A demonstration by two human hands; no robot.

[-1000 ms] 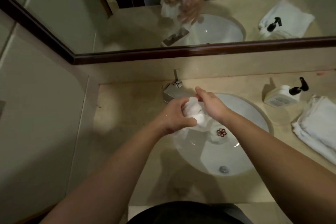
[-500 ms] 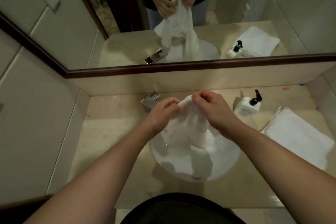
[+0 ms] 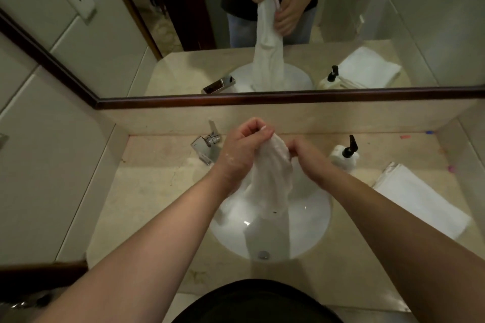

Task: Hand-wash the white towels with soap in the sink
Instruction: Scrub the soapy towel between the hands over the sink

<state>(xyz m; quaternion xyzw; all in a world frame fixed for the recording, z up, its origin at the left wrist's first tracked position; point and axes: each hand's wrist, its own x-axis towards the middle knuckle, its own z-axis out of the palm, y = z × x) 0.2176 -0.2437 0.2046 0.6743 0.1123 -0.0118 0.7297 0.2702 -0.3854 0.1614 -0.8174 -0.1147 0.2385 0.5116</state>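
While hanging down into the sink (image 3: 315, 220), white towel (image 3: 270, 178) bunched at its top, pinched in left grip (image 3: 241, 149) and clutched just beside by right grip (image 3: 305, 157). Folded towels (image 3: 420, 202) on desk (image 3: 157, 186), near soap bottle (image 3: 345, 156).

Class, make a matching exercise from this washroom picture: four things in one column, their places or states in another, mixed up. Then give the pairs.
1. wet towel
2. soap bottle
3. folded towels
4. tap

A. on the counter, far right
B. behind the sink's left edge
C. held up by both hands
D. beside the sink, black pump

Pairs: 1-C, 2-D, 3-A, 4-B
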